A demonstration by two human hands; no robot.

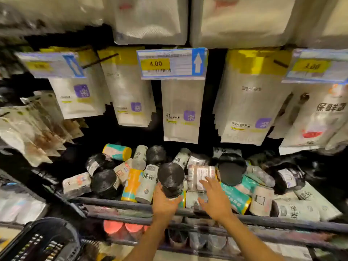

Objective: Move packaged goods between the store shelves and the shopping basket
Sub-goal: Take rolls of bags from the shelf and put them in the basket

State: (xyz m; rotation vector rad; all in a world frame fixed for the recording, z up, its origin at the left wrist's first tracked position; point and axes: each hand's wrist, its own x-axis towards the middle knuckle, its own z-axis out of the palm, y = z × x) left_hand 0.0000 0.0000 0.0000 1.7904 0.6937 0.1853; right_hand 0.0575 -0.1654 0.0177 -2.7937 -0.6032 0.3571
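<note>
The left hand [165, 201] grips the black roll [171, 180] round its lower barrel; probably light, firm, slick-wrapped; the right hand [215, 201] reaches spread-fingered to a clear-wrapped packet [200, 173].

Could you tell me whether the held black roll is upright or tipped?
Roughly upright: the left hand grips the black roll low, round end up.

Bare forearms [148, 240], bare left grip [165, 201], right grip [216, 201]
</note>
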